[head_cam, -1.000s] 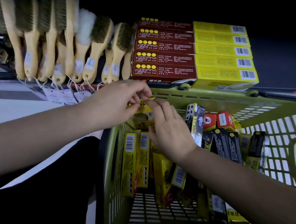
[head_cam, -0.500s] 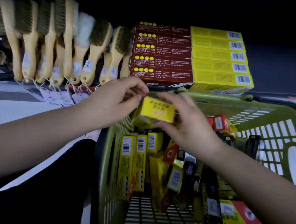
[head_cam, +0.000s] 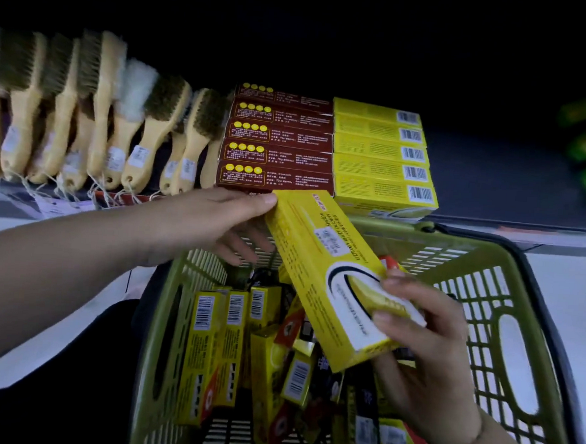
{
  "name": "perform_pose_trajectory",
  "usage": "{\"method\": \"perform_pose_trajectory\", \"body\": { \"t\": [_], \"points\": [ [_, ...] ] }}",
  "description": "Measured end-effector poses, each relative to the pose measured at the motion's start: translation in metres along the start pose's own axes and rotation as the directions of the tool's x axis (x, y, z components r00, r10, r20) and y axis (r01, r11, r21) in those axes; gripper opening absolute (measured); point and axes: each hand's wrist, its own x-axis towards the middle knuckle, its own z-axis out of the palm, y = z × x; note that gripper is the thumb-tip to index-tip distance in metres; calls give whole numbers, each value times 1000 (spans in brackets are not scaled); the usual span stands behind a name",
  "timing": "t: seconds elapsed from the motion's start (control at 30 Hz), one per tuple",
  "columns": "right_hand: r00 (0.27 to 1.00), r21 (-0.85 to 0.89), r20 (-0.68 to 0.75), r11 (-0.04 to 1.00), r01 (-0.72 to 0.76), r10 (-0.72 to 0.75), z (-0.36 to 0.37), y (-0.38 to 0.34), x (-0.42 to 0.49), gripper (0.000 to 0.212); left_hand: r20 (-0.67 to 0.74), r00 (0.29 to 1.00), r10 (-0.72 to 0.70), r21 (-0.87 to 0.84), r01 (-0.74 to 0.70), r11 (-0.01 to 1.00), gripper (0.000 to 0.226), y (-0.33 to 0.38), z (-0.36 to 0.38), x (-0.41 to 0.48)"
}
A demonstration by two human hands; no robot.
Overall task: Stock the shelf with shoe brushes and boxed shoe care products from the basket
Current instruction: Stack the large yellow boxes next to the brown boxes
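One long yellow box [head_cam: 317, 257] slants above the green basket [head_cam: 481, 257], held at both ends. The left hand [head_cam: 209, 223] pinches the far end, thumb on top and fingers spread beneath. The right hand [head_cam: 423, 360] curls round the near end. Beyond the basket's far rim stand five stacked dark-red boxes [head_cam: 279, 142] and five stacked yellow boxes [head_cam: 381, 151]. Roughly ten wooden shoe brushes [head_cam: 153, 134], blurred, lean beyond its left corner.

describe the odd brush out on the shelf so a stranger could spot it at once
Start at the shelf above the green basket, where a row of wooden-handled brushes sits left of the dark red boxes. Right of that row's middle is the white brush. It alone has pale, fluffy bristles; its neighbours' bristles are dark brown.
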Motion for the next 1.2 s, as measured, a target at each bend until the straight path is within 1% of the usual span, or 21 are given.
{"method": "perform_pose_trajectory", "body": {
  "t": [0.07,0.13,0.2,0.23,0.27,0.3,0.37,0.4,0.47,0.53,0.57,0.63,0.67,0.73,0.77,0.83,0.9,0.97,1.03,1.13,1.2],
  "points": [
    [1000,-43,14,999,28,-28,1,2,-4,55,125,990,-64,-219,90,972,62,1,13,1],
    [998,-88,43,995,40,-36,4,5,-9,53,151,988,-41,-349,92,933,62,0,27,1],
    [992,-132,126,990,40,-24,6,8,-11,44,80,997,-3,-441,38,897,63,3,37,3],
    [985,-142,173,990,24,0,6,9,-12,45,30,999,17,-458,-1,889,64,5,38,5],
    [976,-135,212,991,-12,41,5,10,-12,53,-17,999,45,-458,-48,888,65,8,38,6],
    [966,-110,237,991,-76,100,4,10,-12,62,-57,995,79,-450,-96,888,66,12,37,7],
    [935,-31,213,958,-285,285,1,9,-5,68,-109,983,147,-445,-180,877,66,20,35,8],
    [897,32,186,910,-413,400,0,8,1,68,-117,978,173,-452,-208,867,66,23,34,8],
    [776,202,207,750,-630,596,-5,7,20,69,-104,970,221,-445,-244,862,64,27,36,8],
    [670,292,320,603,-743,670,-10,12,39,64,-68,965,251,-416,-257,872,63,28,40,10],
    [637,294,363,565,-771,680,-14,16,48,60,-51,965,256,-399,-255,881,64,29,42,12],
    [633,233,360,591,-773,686,-22,22,68,52,-44,967,252,-310,-253,916,63,32,40,19],
    [648,177,320,629,-757,691,-28,25,78,45,-67,965,254,-206,-262,943,61,35,36,25],
    [691,-17,226,712,-702,686,-39,35,101,31,-153,943,296,102,-283,954,59,41,23,37],
    [720,-137,189,743,-654,668,-46,43,113,33,-188,920,345,258,-292,921,61,45,16,44],
    [803,-356,114,779,-516,584,-56,64,138,42,-203,871,448,516,-294,805,58,50,4,56],
    [885,-565,57,746,-353,462,-58,92,162,47,-171,836,522,696,-272,664,48,54,-1,67],
    [907,-745,26,613,-263,421,-53,125,182,51,-93,816,570,784,-293,548,44,57,-2,79],
    [881,-803,4,526,-280,474,-45,155,199,54,-6,811,585,834,-319,449,48,59,3,92],
    [854,-810,0,501,-305,520,-31,193,217,53,98,828,552,889,-323,326,53,57,10,111],
    [853,-808,20,511,-294,522,-23,210,226,53,111,851,513,900,-305,311,55,52,11,122]
  ]
}}
